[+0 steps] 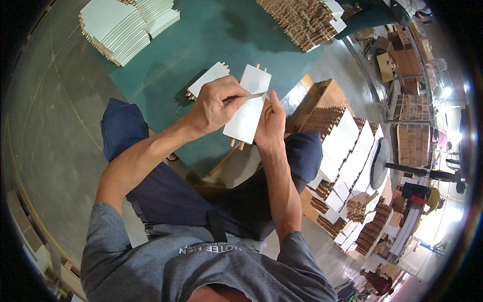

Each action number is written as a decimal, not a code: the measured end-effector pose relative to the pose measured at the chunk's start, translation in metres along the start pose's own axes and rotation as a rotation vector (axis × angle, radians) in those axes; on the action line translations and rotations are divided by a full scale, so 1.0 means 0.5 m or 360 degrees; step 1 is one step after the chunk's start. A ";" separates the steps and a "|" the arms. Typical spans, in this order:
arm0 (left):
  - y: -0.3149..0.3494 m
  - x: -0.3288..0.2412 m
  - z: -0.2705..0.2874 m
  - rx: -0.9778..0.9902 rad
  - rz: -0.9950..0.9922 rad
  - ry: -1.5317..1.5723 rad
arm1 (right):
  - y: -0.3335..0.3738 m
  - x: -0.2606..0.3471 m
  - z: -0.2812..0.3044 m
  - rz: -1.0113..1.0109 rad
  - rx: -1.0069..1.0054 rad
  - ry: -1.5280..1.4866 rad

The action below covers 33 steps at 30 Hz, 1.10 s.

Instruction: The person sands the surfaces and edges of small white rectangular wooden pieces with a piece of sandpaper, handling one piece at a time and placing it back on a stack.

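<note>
My left hand [217, 103] pinches a thin, flat metal blade [256, 95], which lies across the face of a white wooden panel [243, 122]. Wooden dowels stick out of both short ends of that panel. Along its right edge, my right hand [271, 121] grips the panel and holds it tilted above the green table. The part of the blade inside my left fingers is hidden. Just beyond my left hand, another white panel with dowels [209, 79] lies on the green tabletop [166, 83].
Stacked white panels [118, 22] stand at the far left of the table, and a second dowelled pile [302, 22] at the far right. Beside my right knee are large stacks of white panels [347, 151]. A black fan [381, 163] stands past them. People work farther off.
</note>
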<state>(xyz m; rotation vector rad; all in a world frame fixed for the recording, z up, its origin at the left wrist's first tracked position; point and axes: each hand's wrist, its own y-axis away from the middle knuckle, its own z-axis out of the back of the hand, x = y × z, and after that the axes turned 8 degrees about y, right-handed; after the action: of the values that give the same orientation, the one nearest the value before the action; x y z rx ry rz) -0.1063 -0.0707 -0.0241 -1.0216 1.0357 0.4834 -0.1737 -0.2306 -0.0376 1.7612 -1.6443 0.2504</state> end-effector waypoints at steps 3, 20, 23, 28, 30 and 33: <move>0.001 0.000 -0.005 0.0012 0.0009 -0.0016 | 0.003 0.002 0.005 0.0046 0.0124 0.0006; -0.029 0.033 0.033 -0.0143 -0.0337 -0.0467 | 0.006 -0.017 0.030 -0.0314 0.0279 0.0058; 0.011 0.023 -0.008 0.0069 -0.0471 -0.0518 | -0.001 -0.003 0.005 -0.0281 0.0056 -0.0127; 0.091 -0.043 -0.083 0.0553 -0.0546 -0.0161 | 0.003 0.040 0.011 -0.0056 0.0278 -0.0020; 0.091 -0.042 -0.088 0.0535 -0.0506 -0.0054 | 0.012 0.046 -0.007 -0.0019 0.0081 0.0055; 0.066 -0.043 -0.087 0.0370 -0.0418 -0.0006 | 0.018 0.040 -0.011 -0.0086 -0.0007 0.0027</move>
<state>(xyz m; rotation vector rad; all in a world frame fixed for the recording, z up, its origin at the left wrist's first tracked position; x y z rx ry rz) -0.1614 -0.0902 -0.0263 -0.9306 0.9143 0.1461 -0.1768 -0.2425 -0.0186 1.7923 -1.5819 0.2358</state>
